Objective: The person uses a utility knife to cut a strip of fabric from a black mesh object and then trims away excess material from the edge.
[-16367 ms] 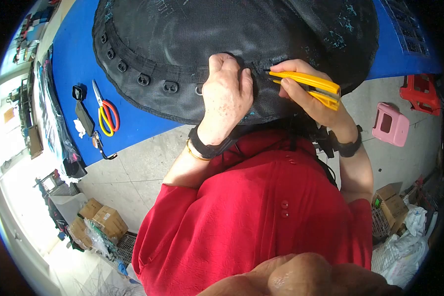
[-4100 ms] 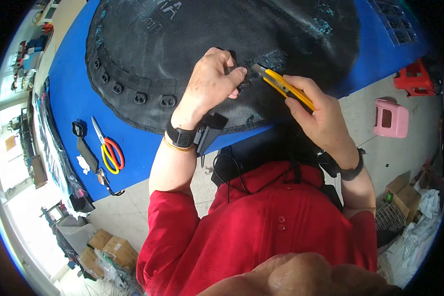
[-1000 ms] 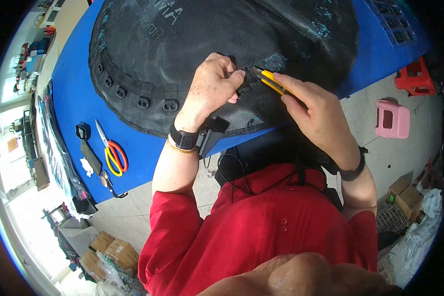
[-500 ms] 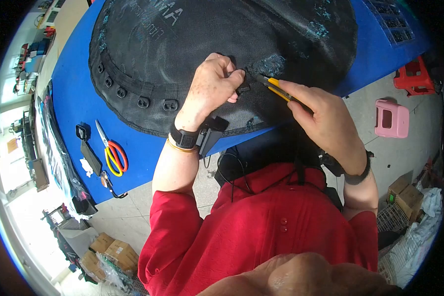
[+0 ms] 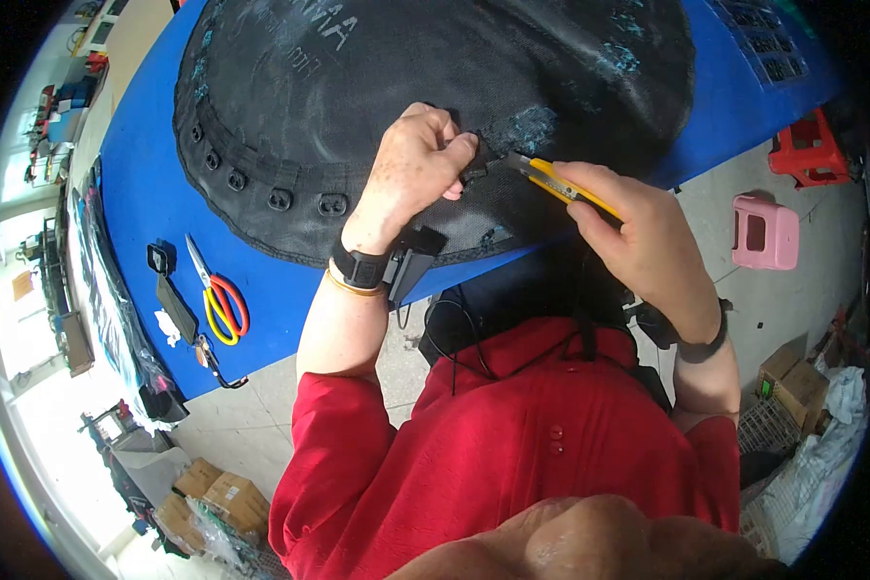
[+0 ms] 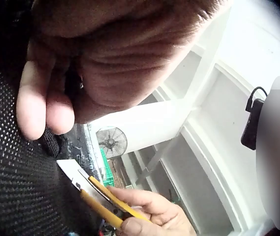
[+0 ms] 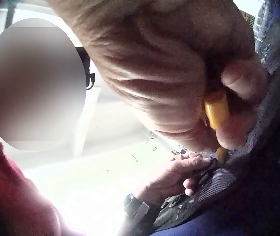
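A large round black mesh piece [image 5: 396, 77] with black buckles [image 5: 333, 204] along its near-left border lies on the blue table [image 5: 145, 145]. My left hand [image 5: 411, 169] pinches a dark bit of webbing at the border; in the left wrist view curled fingers [image 6: 31, 103] rest by a black fabric fold [image 6: 50, 142]. To its right, my right hand [image 5: 648, 232] grips a yellow utility knife [image 5: 575, 187], blade out and pointing left near the webbing. The left wrist view shows the blade [image 6: 71, 172] close to the fold; whether it touches cannot be told.
Scissors [image 5: 224, 309] with red and yellow handles and a black strap [image 5: 176, 307] lie at the table's left. Wrapped material [image 5: 116, 300] lies along the left edge. A clear compartment tray [image 5: 768, 43] is at the far right; red [image 5: 810, 150] and pink [image 5: 766, 232] stools stand beyond.
The left hand has kept its pinch on the webbing with hardly any movement. The right hand and knife have shifted slightly right and down, drawing the blade away from the left fingers.
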`<state>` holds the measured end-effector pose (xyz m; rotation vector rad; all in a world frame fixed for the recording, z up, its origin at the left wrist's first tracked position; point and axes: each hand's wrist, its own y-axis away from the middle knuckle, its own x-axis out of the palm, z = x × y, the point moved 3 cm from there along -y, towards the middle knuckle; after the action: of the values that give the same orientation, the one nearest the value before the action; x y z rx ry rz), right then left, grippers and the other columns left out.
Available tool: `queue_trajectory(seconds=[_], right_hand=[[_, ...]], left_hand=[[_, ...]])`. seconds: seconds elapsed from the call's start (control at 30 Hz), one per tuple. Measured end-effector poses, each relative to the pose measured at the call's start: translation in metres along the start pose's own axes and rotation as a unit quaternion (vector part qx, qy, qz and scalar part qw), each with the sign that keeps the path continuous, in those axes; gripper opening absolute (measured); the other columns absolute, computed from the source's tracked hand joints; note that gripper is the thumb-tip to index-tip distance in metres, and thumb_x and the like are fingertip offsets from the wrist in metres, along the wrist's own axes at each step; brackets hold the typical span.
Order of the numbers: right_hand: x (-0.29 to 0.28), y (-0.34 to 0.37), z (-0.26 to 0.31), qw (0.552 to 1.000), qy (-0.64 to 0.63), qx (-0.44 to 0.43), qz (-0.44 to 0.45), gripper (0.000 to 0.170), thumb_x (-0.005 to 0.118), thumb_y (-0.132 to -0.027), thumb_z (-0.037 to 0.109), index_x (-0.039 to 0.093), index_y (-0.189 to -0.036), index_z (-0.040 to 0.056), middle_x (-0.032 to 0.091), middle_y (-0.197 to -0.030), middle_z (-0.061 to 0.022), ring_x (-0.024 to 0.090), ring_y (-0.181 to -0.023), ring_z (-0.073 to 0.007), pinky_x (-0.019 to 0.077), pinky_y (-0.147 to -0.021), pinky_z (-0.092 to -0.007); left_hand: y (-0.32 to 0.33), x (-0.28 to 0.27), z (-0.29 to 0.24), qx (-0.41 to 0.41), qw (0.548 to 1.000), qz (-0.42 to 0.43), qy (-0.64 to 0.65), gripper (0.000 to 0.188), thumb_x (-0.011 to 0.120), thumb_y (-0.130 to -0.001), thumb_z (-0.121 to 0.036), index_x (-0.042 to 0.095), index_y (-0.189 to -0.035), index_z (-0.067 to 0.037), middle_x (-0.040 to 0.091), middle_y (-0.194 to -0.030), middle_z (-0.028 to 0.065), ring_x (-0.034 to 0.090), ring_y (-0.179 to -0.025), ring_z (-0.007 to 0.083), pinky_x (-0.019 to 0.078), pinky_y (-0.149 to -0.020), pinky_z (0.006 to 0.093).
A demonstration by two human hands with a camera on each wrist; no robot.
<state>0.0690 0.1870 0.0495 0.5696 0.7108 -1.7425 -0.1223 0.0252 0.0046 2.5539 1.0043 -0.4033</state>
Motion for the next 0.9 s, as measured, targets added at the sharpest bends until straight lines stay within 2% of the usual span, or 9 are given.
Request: queue_trajectory(seconds=[0.2,0.3,0.7,0.9], right_hand=[[0.007,-0.012,-0.002,0.999,-0.021,0.011,-0.037,0.033,0.071,-0.094,0.008,0.068,-0.127,0.0056,0.075,-0.111,-0.0181,0.074,-0.096,-0.0363,0.0586,-0.081,-0.0416],[0.013,-0.019,-0.005,0.998,-0.022,-0.018,-0.053,0.033,0.071,-0.094,0.008,0.069,-0.127,0.0053,0.074,-0.112,-0.0185,0.074,-0.096,-0.0363,0.0587,-0.081,-0.0410],[0.021,-0.027,-0.007,0.999,-0.021,-0.010,-0.031,0.034,0.071,-0.093,0.006,0.069,-0.127,0.0043,0.075,-0.111,-0.0186,0.074,-0.094,-0.0350,0.0594,-0.080,-0.0404],[0.019,-0.025,-0.005,0.999,0.001,-0.036,-0.031,0.034,0.071,-0.093,0.007,0.069,-0.127,0.0069,0.075,-0.106,-0.0178,0.074,-0.089,-0.0360,0.0593,-0.077,-0.0421]], left_hand=[[-0.001,0.000,0.001,-0.005,1.000,0.006,-0.009,0.032,0.074,-0.098,-0.015,0.058,-0.078,0.004,0.059,-0.104,0.0105,0.068,-0.058,0.0128,0.0542,-0.054,0.0263],[-0.002,0.000,0.001,-0.004,1.000,0.007,-0.015,0.031,0.073,-0.098,-0.015,0.058,-0.078,0.004,0.059,-0.105,0.0106,0.068,-0.058,0.0127,0.0541,-0.054,0.0259],[0.000,0.000,0.000,-0.001,1.000,0.004,-0.017,0.031,0.073,-0.098,-0.016,0.058,-0.079,0.004,0.060,-0.106,0.0104,0.069,-0.059,0.0129,0.0544,-0.054,0.0259],[-0.001,-0.001,0.002,0.001,1.000,0.006,-0.008,0.031,0.073,-0.099,-0.015,0.058,-0.079,0.004,0.059,-0.104,0.0101,0.069,-0.058,0.0130,0.0550,-0.053,0.0261]])
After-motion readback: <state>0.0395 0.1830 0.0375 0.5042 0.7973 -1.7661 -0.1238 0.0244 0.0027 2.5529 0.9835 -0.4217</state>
